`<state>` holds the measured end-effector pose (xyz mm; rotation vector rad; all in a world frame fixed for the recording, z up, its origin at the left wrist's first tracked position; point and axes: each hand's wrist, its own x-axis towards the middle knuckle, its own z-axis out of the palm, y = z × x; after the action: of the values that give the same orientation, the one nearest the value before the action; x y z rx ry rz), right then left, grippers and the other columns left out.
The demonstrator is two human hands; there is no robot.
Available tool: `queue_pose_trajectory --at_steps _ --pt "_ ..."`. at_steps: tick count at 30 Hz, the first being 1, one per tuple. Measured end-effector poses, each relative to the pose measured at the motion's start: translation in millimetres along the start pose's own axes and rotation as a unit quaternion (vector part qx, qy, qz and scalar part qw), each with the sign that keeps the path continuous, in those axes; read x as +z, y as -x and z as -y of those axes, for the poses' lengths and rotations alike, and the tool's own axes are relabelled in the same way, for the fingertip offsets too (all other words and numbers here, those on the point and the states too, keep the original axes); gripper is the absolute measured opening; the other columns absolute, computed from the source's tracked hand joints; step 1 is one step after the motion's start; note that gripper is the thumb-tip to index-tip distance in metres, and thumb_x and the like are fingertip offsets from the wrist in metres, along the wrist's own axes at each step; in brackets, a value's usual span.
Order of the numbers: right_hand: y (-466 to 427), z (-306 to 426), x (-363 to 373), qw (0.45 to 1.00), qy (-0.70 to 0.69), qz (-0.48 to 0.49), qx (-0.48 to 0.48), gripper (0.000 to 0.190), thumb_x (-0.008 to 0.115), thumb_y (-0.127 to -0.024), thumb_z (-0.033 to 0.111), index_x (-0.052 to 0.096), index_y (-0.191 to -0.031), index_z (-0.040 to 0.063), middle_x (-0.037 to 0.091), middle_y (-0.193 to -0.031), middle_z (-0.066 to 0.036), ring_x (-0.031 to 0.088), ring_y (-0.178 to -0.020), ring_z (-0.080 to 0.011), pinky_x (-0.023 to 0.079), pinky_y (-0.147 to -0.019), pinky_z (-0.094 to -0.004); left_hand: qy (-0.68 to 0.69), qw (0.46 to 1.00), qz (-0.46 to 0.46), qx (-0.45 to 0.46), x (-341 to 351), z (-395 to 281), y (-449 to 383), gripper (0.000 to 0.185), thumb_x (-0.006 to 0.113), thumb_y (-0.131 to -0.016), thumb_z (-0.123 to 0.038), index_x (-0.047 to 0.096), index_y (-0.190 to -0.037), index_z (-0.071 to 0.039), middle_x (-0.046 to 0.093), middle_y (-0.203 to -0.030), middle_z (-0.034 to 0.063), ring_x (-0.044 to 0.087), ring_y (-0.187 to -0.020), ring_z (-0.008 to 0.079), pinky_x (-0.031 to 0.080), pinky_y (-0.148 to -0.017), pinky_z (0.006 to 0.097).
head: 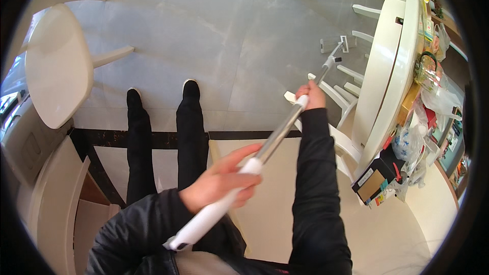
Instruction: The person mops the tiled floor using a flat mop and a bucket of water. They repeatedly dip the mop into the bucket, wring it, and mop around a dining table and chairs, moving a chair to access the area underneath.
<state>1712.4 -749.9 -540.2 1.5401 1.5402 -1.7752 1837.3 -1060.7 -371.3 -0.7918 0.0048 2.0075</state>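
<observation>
A flat mop with a metal pole (280,130) runs slantwise from near my body to the upper right. My left hand (225,181) is wrapped around its thick white handle near the top end. Farther down the pole, my right hand (313,95) grips it by a white collar. The flat mop head (327,45) lies on the grey tiled floor (214,38), beside the legs under the white table.
A white table (401,68) stands at the right, loaded with plastic bags, a glass jug (428,70) and a black box (368,183). Chair legs stick out beneath it. A cream chair (59,65) stands at the left. A dark floor strip (164,139) crosses under my legs.
</observation>
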Motion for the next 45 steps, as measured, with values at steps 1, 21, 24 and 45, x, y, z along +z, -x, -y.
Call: queue_pose_trajectory --at_steps 1,21,24,45 --pt "12.4 -14.4 10.6 0.999 0.012 -0.011 -0.031 0.034 0.052 -0.096 0.023 0.037 -0.069 0.010 0.037 -0.057 0.001 0.038 -0.043 -0.0109 0.037 -0.040 -0.0266 0.002 0.999 -0.027 -0.026 -5.2 -2.4 14.2 0.066 0.053 -0.090 0.001 0.028 -0.149 -0.015 0.052 -0.082 0.0052 0.046 -0.059 0.0107 0.038 -0.050 0.0260" --pt "202.8 -170.8 149.6 0.998 -0.021 0.016 -0.053 0.030 0.058 -0.088 0.019 0.047 -0.064 0.003 0.047 -0.049 -0.010 0.048 -0.038 -0.0234 0.040 -0.038 -0.0379 -0.170 0.981 -0.081 0.050 -22.3 2.9 267.4 0.054 0.052 -0.093 -0.007 0.036 -0.145 -0.008 0.055 -0.121 0.0146 0.058 -0.097 0.0183 0.050 -0.080 0.0309" --pt "254.5 -210.9 169.3 0.997 0.037 0.027 -0.055 0.029 0.056 -0.087 0.016 0.052 -0.063 0.001 0.052 -0.053 -0.013 0.053 -0.042 -0.0259 0.043 -0.041 -0.0386 -0.303 0.946 -0.113 0.036 -24.0 -11.8 288.5 0.051 0.053 -0.094 -0.010 0.038 -0.142 -0.003 0.059 -0.114 0.0146 0.062 -0.086 0.0179 0.053 -0.070 0.0264" --pt "358.7 -241.8 91.9 0.930 -0.304 0.126 0.167 0.017 0.049 -0.094 0.013 0.040 -0.081 0.007 0.041 -0.058 -0.004 0.044 -0.051 -0.0202 0.043 -0.055 -0.0368 -0.683 0.662 0.011 0.307 -5.9 71.5 339.8 0.014 0.062 -0.084 0.002 0.065 -0.096 -0.002 0.056 -0.130 0.0166 0.059 -0.108 0.0226 0.047 -0.090 0.0340"
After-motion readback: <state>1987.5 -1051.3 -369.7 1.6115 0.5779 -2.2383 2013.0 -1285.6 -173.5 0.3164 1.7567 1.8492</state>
